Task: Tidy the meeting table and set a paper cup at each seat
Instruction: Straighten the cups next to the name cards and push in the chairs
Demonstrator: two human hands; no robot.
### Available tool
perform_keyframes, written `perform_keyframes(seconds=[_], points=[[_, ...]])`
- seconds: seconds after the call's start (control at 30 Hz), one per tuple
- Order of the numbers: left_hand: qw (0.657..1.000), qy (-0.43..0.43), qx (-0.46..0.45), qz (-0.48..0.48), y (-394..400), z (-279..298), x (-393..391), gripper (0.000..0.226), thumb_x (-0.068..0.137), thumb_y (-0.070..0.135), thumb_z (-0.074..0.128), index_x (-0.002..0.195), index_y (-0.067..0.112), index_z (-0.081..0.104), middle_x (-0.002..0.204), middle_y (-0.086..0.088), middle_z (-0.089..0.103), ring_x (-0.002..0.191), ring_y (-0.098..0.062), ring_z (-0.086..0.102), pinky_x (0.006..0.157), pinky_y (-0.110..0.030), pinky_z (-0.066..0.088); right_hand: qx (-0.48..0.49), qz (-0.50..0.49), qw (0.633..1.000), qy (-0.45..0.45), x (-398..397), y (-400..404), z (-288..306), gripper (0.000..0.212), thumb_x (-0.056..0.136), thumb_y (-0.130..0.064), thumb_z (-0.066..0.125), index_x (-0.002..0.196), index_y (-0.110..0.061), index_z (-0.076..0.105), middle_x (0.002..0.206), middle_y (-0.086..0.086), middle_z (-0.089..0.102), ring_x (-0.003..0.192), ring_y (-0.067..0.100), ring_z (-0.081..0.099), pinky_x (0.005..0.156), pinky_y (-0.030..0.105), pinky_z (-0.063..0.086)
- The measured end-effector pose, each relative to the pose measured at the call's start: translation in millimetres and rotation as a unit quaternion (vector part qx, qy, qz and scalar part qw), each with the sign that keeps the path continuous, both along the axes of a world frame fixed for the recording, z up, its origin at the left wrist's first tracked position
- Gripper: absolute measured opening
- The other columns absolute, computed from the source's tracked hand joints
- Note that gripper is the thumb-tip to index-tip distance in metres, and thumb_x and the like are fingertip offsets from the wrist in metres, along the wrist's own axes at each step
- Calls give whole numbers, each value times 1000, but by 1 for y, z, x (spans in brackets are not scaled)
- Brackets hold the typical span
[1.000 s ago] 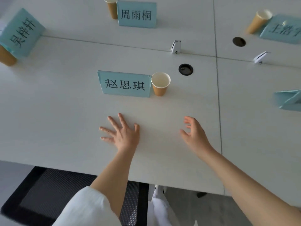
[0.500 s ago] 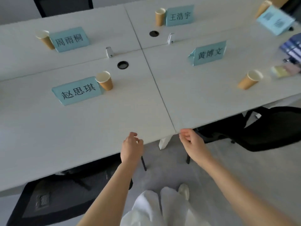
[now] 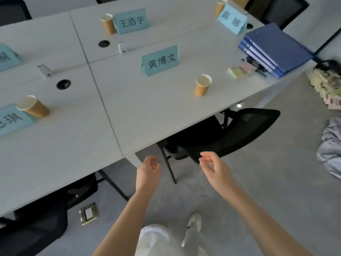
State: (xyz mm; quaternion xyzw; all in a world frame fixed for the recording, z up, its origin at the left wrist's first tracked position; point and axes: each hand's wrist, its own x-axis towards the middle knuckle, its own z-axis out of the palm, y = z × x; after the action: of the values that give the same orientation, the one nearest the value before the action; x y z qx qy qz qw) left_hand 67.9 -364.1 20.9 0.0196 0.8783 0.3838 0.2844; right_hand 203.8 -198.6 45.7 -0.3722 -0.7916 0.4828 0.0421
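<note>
Cups first: four brown paper cups on the white meeting table point(image 3: 162, 115), all upright as far as the wide-angle view shows. Nearest cup point(image 3: 202, 85) stands in front of and right of the blue name card 黄博文 point(image 3: 160, 60), apart from it. Left cup point(image 3: 33, 106) is just beside a blue name card point(image 3: 11, 120) cut off at the frame edge. Far cup point(image 3: 107, 23) sits right against the left side of the 王浩宇 card point(image 3: 131, 21). Fourth cup point(image 3: 220, 6) is behind the 露娜 card point(image 3: 232, 19), partly hidden by it.

Left hand point(image 3: 148, 170) hangs in the air off the near table edge, fingers loosely curled, holding nothing. Right hand point(image 3: 215, 166) likewise, fingers loosely curled and empty, over the back of a black mesh chair point(image 3: 239, 133) tucked under the table.

Right end of table: stack of blue binders point(image 3: 276, 50), sticky-note pads point(image 3: 241, 70) just beside it, pens between them. Two round cable holes point(image 3: 63, 84) and small white clips at the panel seams. Floor: grey, a floor socket point(image 3: 89, 213), crumpled grey cloth point(image 3: 332, 146) at right.
</note>
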Motion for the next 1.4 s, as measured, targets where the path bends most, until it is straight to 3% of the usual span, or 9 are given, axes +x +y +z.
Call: perform_keyframes(seconds=[0.23,0.4,0.5,0.63,0.9,0.97,1.07,1.23,1.4], points=[[1000,10,16,8,107,7,19,29,92,14,48,117,20,60,83,8,64,73,-15,61,67,-35,54,23,10,1000,8,3,116,13,29,95,-15,57,124,-15,55,109,-3,64,105,9,59,75,6,43],[999,25,18,18,153,4,-13,26,91,16,47,113,24,58,84,3,66,80,-21,64,70,-39,56,23,22,999,5,-39,169,12,38,91,-17,63,128,-15,52,114,-3,62,108,11,57,89,21,45],[998,45,33,15,182,-10,-47,26,92,17,50,118,22,54,98,3,64,89,-23,64,72,-38,55,14,51,999,-3,-83,201,5,48,89,-20,65,133,-15,46,120,-2,55,111,12,53,97,31,46],[997,69,21,16,220,-31,-90,32,94,17,51,126,17,51,119,2,57,110,-17,52,80,-29,40,44,62,997,-11,-143,237,-6,59,85,-20,69,136,-13,41,127,5,50,114,16,51,99,38,45],[995,90,-40,-33,268,-61,-144,47,90,13,54,136,12,45,140,-5,45,133,-23,35,99,-28,32,92,111,988,-47,-235,278,-28,92,77,-31,78,146,-5,22,138,16,36,131,28,35,106,36,33],[991,108,-59,-52,276,-70,-154,53,91,15,54,142,13,39,150,-4,36,144,-25,22,113,-35,25,82,124,987,-63,-250,284,-38,103,75,-35,80,149,-8,15,142,16,31,133,31,33,108,39,33],[982,101,-119,-102,287,-83,-166,67,95,24,50,154,21,17,165,2,3,151,-25,-11,122,-44,2,76,152,981,-94,-264,289,-50,108,74,-37,80,151,-14,8,146,13,24,134,34,33,108,42,33],[958,121,-190,-180,287,-100,-162,71,99,38,38,155,33,-5,162,8,-20,146,-27,-29,119,-50,-9,101,204,972,-58,-273,299,-62,93,77,-28,76,149,-17,19,142,8,32,133,28,37,105,35,34],[962,127,-208,-121,300,-103,-158,69,96,35,41,155,33,6,164,9,-11,148,-25,-23,119,-51,-7,89,224,971,-12,-286,315,-61,88,76,-20,77,147,-13,26,139,8,39,130,22,39,99,18,27]])
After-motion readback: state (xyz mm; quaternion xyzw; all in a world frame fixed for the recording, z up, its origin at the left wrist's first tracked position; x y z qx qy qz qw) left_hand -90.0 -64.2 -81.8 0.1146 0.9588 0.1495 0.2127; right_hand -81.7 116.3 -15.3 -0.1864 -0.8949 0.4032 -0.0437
